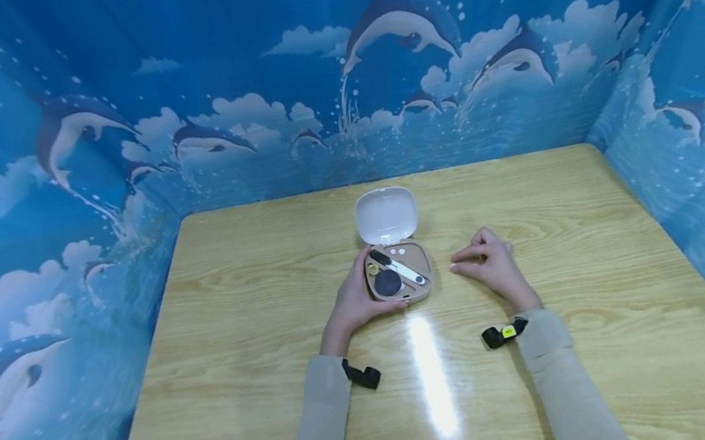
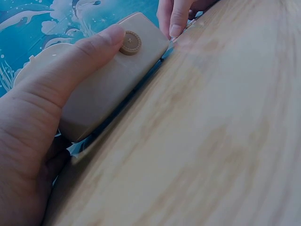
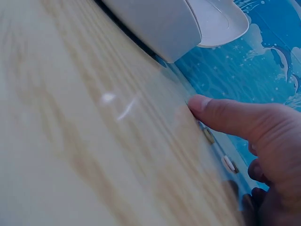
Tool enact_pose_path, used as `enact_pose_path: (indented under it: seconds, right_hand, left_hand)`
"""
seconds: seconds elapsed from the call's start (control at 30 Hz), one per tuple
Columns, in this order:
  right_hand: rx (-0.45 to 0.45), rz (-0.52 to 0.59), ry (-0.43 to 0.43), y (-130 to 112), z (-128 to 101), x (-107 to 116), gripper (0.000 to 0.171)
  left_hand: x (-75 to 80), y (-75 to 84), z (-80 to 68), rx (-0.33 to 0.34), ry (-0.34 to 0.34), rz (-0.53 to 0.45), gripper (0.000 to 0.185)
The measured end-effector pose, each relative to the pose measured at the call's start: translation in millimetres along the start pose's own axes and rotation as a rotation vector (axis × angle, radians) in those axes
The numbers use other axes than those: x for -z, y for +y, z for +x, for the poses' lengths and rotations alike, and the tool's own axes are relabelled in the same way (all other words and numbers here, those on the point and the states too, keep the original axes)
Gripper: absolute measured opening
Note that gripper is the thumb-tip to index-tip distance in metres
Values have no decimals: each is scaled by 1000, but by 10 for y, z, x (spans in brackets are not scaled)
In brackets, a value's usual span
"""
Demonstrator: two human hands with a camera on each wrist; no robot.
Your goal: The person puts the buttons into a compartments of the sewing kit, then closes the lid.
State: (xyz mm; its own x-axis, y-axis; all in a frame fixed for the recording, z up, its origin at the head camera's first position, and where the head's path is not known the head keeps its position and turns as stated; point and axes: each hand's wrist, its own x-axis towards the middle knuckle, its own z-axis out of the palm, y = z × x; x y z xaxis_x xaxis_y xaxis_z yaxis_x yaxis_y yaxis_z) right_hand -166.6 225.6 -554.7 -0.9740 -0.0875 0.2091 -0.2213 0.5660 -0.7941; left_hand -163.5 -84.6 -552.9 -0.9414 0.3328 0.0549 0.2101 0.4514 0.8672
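Head view: small beige case (image 1: 399, 276) sits mid-frame on the wooden desk (image 1: 247, 380), white lid (image 1: 386, 214) flipped up toward the top of the frame. Inside show a dark round pad (image 1: 387, 283) and a slim black-and-white tool (image 1: 398, 268) lying diagonally.

Left hand (image 1: 354, 300) grips the case from its left side; in the left wrist view the thumb (image 2: 91, 44) curls over the case edge by a round button (image 2: 130, 42). Right hand (image 1: 488, 260) lies on the desk just right of the case, apart from it, fingers loosely bent, holding nothing; the right wrist view shows a fingertip (image 3: 200, 102) pointing at the case side.

Step, as I judge it: case opened and steadied, contents not yet taken. Next move probably calls for the right hand crossing left to pinch the tool while the left keeps the case from sliding.
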Motion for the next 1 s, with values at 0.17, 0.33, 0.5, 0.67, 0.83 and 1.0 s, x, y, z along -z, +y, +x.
enact_pose_path:
  seconds: [0.17,0.33,0.5,0.67,0.83,1.0]
  right_hand:
    - [40,-10,17,9,-1,-14,15]
    - [55,-19,23,18,-1,-22,13]
    - [54,-23,22,13,-5,-23,11]
    - [50,-34,16,-5,-6,-18,11]
    - [48,-35,8,-25,-1,-15,11]
    - [37,-37,4,-37,1,-9,11]
  left_hand:
    - [2,3,2,3,3,8,133]
    - [-2,0,3,14,4,16,133]
    - [-3,-2,2,18,4,18,133]
    - [-2,4,-2,9,4,12,132]
    - [4,5,0,4,5,6,131]
    - [4,7,-5,13,4,4,131]
